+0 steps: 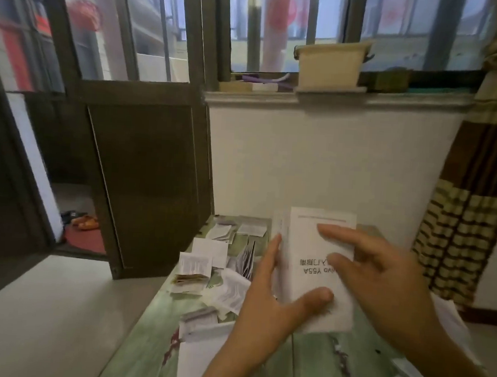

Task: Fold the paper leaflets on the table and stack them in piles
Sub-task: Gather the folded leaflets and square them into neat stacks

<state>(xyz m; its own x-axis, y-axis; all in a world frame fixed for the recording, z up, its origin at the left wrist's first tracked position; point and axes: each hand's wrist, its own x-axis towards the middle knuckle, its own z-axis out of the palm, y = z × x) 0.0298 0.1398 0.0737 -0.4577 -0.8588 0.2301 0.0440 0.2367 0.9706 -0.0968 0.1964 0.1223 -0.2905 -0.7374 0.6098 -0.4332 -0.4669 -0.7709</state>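
White paper: the leaflet [305, 245] is up off the green table [149, 328], held out in front of the person.

Head view: the L hand [266, 301] grips it, thumb on the front & fingers at the left edge. The R hand [382, 280] is flat, with straight fingers just touching the front, not gripping.

To fold well, I think: line up the edges first, then rub along the fold w/ the R hand.

Other leaflets [194, 270] lie on the table, left of the hands.

The writing is upside down: "Y55A". The blurry signs by it are maybe Chinese.
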